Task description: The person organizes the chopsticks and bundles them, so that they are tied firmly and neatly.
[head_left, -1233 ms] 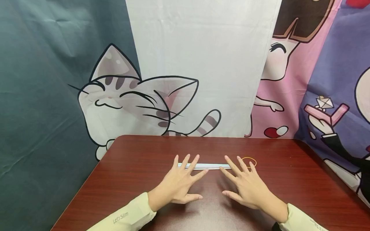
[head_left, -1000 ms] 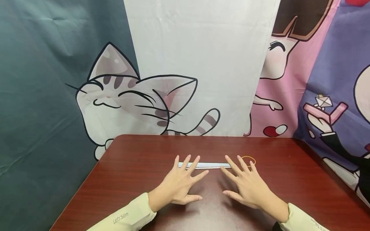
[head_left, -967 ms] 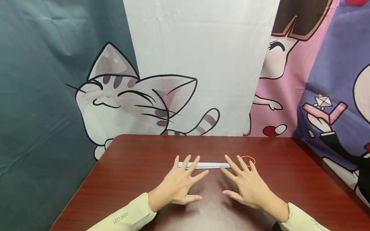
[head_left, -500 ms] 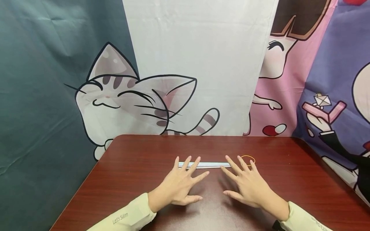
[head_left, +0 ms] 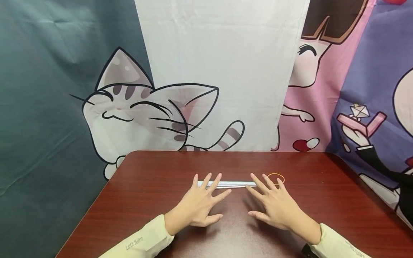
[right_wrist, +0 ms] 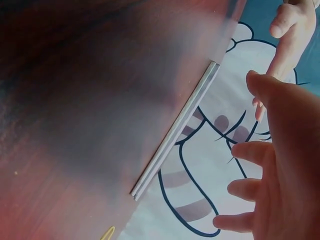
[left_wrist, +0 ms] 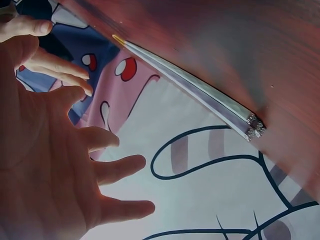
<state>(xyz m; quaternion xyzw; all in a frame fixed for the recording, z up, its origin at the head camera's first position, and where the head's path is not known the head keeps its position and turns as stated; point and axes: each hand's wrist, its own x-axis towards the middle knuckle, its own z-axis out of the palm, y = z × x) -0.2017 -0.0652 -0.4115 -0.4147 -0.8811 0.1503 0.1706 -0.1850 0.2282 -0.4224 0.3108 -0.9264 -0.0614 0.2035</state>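
Item: bundle of thin silver rods (head_left: pixel 227 185) lying crosswise mid-tabletop (head_left: pixel 148 179), yellow rubber band (head_left: pixel 276 178) at its right end.

Risk: loose rods could roll or fan apart if nudged unevenly — the polished surface looks slick.

Left hand (head_left: pixel 196 206), right hand (head_left: pixel 272 206): both spread wide, holding nothing, fingertips at the rods (contact unclear).

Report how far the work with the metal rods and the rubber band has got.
Done: the metal rods lie side by side in one row on the table. In hand: nothing; the left hand and right hand are spread open just short of them. Left: the rubber band lies loose beside the rods' right end, unused.
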